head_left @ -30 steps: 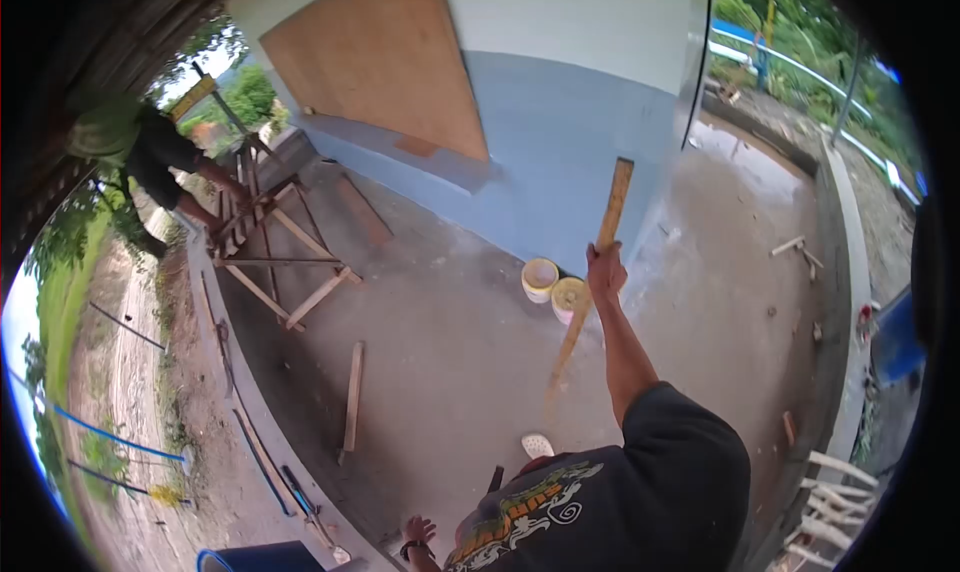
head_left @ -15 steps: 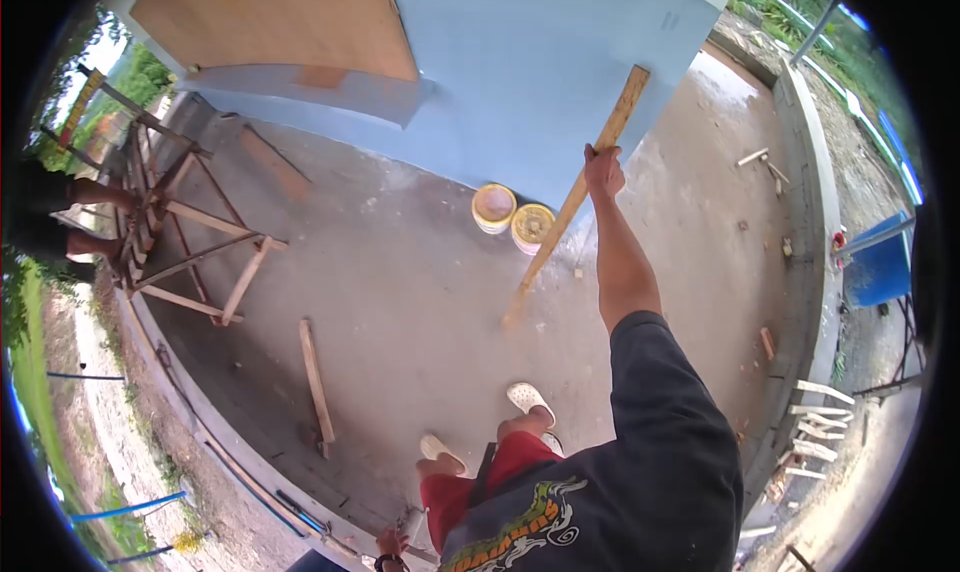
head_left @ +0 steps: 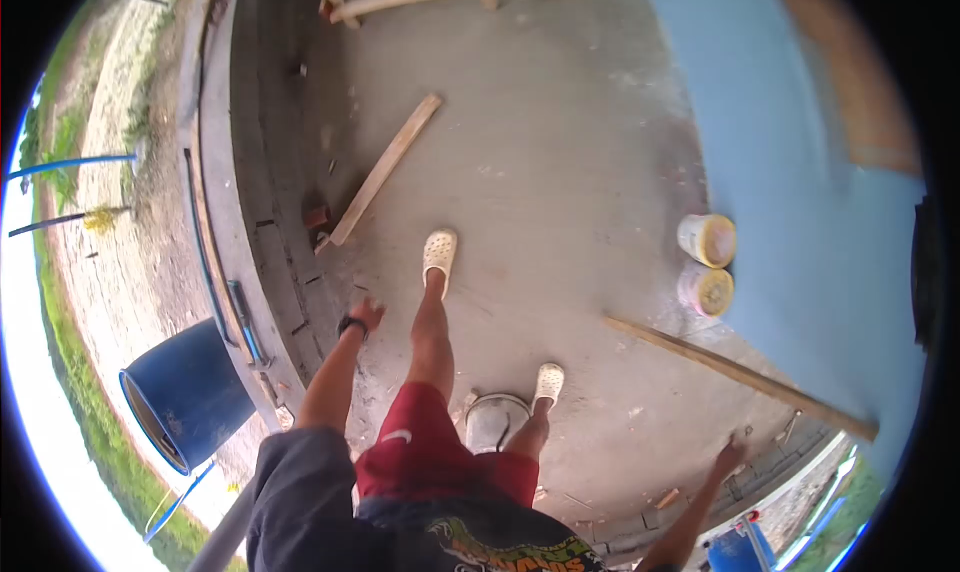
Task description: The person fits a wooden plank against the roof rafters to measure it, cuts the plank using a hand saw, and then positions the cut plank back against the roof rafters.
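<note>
My left hand [head_left: 367, 316], with a dark band at its wrist, hangs above the concrete floor [head_left: 530, 192] near the low block wall. Its fingers look loosely apart, with nothing in them. Ahead of it, a short wooden plank [head_left: 388, 169] lies on the floor. My right hand [head_left: 732, 458] is held out low at the right, empty and apart from everything, its fingers small in view but spread. Nearest to it is a long wooden board [head_left: 738, 371], one end on the floor and the other against the light blue wall [head_left: 800, 282].
Two yellow-rimmed buckets [head_left: 707, 240] stand by the blue wall. Another bucket [head_left: 497, 424] is between my legs. A blue barrel [head_left: 188, 397] lies beyond the low wall [head_left: 268, 187], whose top carries a long strip of wood. Part of a wooden frame [head_left: 412, 2] shows at the top.
My right hand has let go of the long board, which now leans on the blue wall. The view has turned left, and my left hand has come forward.
</note>
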Motion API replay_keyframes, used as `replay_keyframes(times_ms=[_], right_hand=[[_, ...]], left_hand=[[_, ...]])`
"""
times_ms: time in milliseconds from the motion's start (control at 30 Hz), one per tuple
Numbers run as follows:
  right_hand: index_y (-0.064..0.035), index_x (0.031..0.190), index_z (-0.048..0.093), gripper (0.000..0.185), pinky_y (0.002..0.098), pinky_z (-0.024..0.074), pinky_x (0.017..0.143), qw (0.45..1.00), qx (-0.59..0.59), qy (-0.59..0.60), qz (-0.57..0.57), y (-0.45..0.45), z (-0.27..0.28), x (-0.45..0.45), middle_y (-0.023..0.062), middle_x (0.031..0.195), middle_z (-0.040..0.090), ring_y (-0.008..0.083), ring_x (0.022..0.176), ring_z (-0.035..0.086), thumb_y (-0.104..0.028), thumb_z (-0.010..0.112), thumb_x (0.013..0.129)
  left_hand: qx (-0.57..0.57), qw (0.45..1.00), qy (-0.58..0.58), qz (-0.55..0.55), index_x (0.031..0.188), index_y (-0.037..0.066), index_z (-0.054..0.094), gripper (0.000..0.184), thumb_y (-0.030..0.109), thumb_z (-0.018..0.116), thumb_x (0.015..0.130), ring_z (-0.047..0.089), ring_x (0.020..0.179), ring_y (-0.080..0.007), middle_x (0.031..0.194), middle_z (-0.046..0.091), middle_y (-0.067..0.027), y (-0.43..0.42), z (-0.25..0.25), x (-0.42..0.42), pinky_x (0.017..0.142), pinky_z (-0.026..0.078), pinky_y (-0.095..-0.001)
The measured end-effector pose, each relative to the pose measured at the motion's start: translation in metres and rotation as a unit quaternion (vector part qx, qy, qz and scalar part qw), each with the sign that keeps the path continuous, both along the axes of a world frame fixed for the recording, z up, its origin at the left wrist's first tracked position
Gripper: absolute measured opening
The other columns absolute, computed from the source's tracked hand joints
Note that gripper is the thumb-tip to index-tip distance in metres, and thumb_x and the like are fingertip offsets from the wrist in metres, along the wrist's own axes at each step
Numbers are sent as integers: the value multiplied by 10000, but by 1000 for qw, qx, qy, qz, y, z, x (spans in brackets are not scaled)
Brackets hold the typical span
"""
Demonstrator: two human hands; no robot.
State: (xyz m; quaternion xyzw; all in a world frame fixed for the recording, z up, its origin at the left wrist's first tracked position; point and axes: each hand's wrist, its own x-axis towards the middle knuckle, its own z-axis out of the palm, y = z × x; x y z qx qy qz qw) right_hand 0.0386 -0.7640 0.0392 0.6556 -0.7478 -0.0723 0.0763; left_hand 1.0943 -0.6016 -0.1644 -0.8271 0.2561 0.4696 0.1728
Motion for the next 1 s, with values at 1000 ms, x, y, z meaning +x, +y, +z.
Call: replay_keyframes(times_ms=[1000], right_hand=[[3, 1102, 672, 312, 385, 504, 775, 799, 342, -280, -408, 269, 102, 553, 135, 822, 738, 266, 814, 692, -264, 588, 965]], left_hand=[[-270, 810, 261, 451, 1163, -59, 622, 524, 363, 378, 971, 655, 1018, -322, 1140, 652, -239, -262, -87, 133, 841, 541, -454]])
